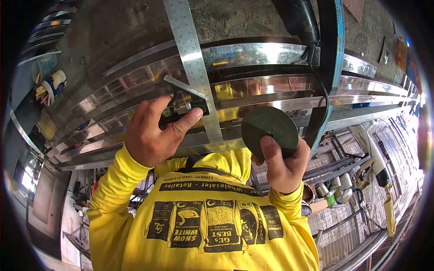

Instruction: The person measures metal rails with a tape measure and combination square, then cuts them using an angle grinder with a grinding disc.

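Observation:
My left hand (156, 128) is closed around the head of a combination square (183, 86), with thumb and fingers gripping its dark frame. The square's long steel blade (192, 56) lies across several shiny metal bars (253, 54) and runs away from me. In my right hand (287, 165) is a dark green, round abrasive disc (270, 131), pinched near its lower edge with the thumb on its face. The disc is held up above the near bars, to the right of the blade. Part of the square's head is hidden by my left fingers.
A blue-edged upright steel beam (332, 58) crosses the bars at the right, with a black cable (326, 97) beside it. A dark cylindrical tool (298, 20) lies at the top. Cans and bottles (339, 186) stand at lower right; a container with tools (53, 86) is at far left.

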Demonstrator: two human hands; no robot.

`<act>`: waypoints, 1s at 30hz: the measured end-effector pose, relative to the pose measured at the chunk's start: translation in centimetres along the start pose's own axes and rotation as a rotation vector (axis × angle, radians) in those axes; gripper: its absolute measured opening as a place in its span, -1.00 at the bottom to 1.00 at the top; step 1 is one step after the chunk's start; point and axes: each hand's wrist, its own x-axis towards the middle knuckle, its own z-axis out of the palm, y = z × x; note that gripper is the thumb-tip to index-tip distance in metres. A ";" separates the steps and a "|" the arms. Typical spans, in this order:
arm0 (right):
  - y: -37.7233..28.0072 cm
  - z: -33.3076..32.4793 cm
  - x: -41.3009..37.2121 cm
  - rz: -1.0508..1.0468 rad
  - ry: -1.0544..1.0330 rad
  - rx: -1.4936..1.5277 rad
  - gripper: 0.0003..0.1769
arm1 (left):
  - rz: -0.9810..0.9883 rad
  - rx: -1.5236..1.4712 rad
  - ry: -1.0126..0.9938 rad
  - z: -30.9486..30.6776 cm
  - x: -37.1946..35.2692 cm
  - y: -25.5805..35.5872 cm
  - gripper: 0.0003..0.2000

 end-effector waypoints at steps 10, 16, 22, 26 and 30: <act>0.2 0.5 0.4 -0.024 0.014 -0.032 -0.78 | 0.012 0.016 -0.017 0.0 -0.2 -0.1 -0.40; 0.1 1.1 0.5 -0.012 0.022 -0.112 -0.82 | 0.023 0.011 -0.017 0.0 -0.1 -0.2 -0.39; -0.6 3.1 0.7 -0.272 -0.005 -0.477 -0.86 | 0.033 0.019 -0.020 0.0 -0.2 -0.3 -0.41; -0.9 4.2 0.4 -0.360 -0.047 -0.641 -0.72 | 0.035 0.013 -0.036 -0.3 -0.2 -0.3 -0.41; -1.1 4.9 0.0 -0.379 -0.069 -0.705 -0.70 | 0.035 0.017 -0.034 -0.2 -0.3 -0.4 -0.41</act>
